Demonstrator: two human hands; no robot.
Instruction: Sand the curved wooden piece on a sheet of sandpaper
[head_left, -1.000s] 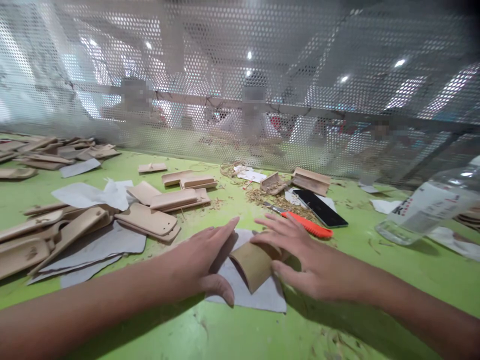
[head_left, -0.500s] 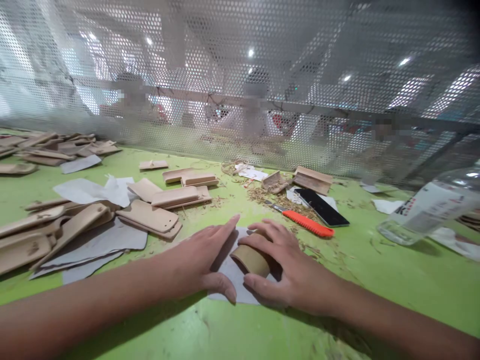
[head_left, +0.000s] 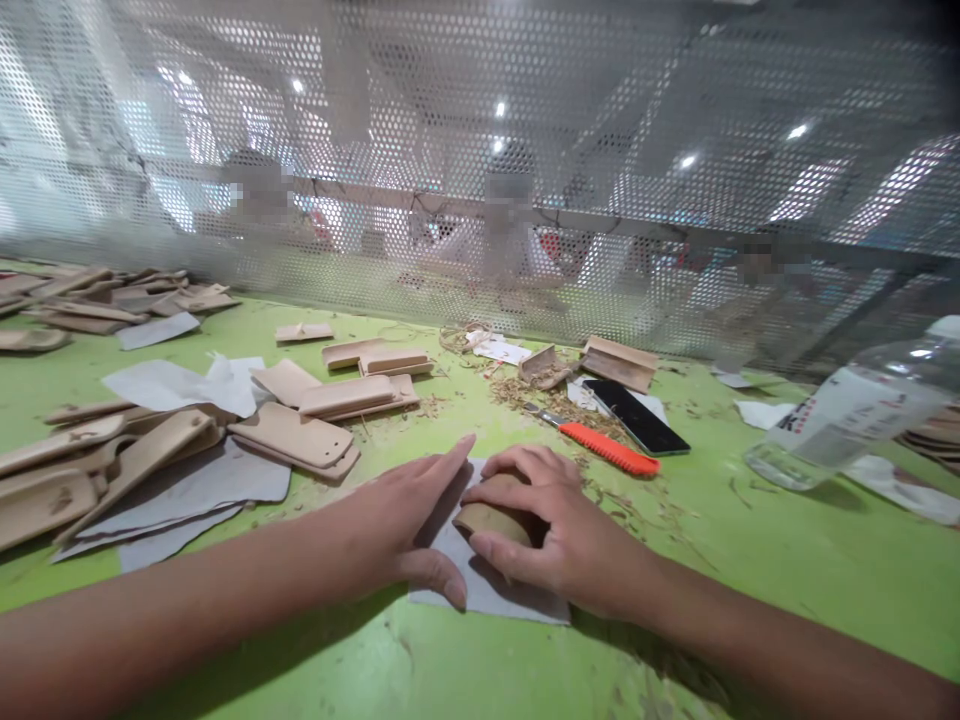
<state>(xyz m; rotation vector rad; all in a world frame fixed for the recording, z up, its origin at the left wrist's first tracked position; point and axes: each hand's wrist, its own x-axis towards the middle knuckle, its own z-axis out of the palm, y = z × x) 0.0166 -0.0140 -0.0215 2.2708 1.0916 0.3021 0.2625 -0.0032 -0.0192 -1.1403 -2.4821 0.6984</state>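
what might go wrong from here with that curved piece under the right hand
The curved bamboo piece might slip, as the right hand cups it from above, and the fingers could scrape the gray sheet beneath.
The sheet could shift or crease if the left hand, at its left side, does not pin it firmly.
The orange-handled knife lies just beyond the right hand, so a careless reach might knock it.

The left hand (head_left: 412, 512) blocks the curved piece (head_left: 493, 520) leftward; before the bottle (head_left: 847, 425) lies room.
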